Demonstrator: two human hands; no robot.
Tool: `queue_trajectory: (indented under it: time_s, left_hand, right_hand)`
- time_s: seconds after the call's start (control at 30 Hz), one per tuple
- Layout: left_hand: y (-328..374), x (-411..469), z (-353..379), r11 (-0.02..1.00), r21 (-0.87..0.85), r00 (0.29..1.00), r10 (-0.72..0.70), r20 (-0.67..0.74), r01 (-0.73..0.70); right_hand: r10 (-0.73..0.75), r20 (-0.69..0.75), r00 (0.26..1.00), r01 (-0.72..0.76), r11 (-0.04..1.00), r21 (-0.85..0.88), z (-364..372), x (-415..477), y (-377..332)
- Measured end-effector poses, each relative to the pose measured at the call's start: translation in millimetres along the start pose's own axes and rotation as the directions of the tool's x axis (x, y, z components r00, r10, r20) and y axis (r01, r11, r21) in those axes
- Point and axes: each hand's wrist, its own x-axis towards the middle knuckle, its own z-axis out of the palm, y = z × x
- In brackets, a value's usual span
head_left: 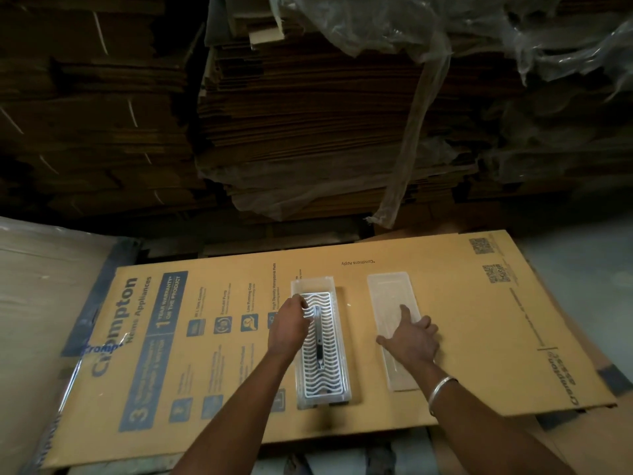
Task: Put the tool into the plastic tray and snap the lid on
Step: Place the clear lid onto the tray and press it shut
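A clear plastic tray (334, 365) with a white wavy grid insert lies lengthwise on a flat cardboard sheet (479, 337). A slim metal tool (318, 341) with a dark handle lies along the middle of the insert. My left hand (289, 325) rests on the tray's upper left, fingers curled by the tool's far end; whether they still pinch it is unclear. To the right lies the clear lid (388, 296), flat on the cardboard. My right hand (409, 337) is spread flat on the lid's middle, fingers apart, pressing on it.
Tall stacks of flattened cardboard (308, 114) with loose plastic wrap (411, 36) rise right behind the sheet. A plastic-wrapped bundle (41, 303) lies at the left. A grey floor (589, 269) shows at the right.
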Motion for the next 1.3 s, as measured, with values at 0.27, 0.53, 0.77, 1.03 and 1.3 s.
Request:
queue_trajectory:
  time_s: [0.27,0.53,0.77,1.03,1.3]
  left_hand:
    - [-27.9,-16.9,-13.4,1.000,0.001,0.999,0.024,-0.031,-0.024]
    - [-47.7,-38.7,-12.8,0.995,-0.088,0.999,0.043,-0.011,-0.044]
    - [-68.9,-66.7,-15.0,0.969,-0.236,0.966,-0.006,0.257,0.069]
    - [-82.8,-85.6,-11.5,0.818,-0.428,0.825,-0.095,0.557,0.383]
    - [-83.2,-92.7,-11.4,0.877,-0.361,0.818,-0.059,0.573,0.316]
  right_hand:
    - [-0.111,-0.049,0.993,0.113,0.993,0.038,-28.2,-36.3,-37.7]
    - [-0.219,0.000,0.976,0.218,0.971,0.094,-23.1,-79.5,-87.8]
    - [-0.253,0.061,0.966,0.253,0.967,0.001,8.6,-96.0,-122.4]
    - [-0.252,0.074,0.965,0.257,0.964,-0.066,31.1,-101.7,-133.6]
    - [-0.238,0.072,0.969,0.245,0.963,-0.115,30.8,-96.0,-145.6]
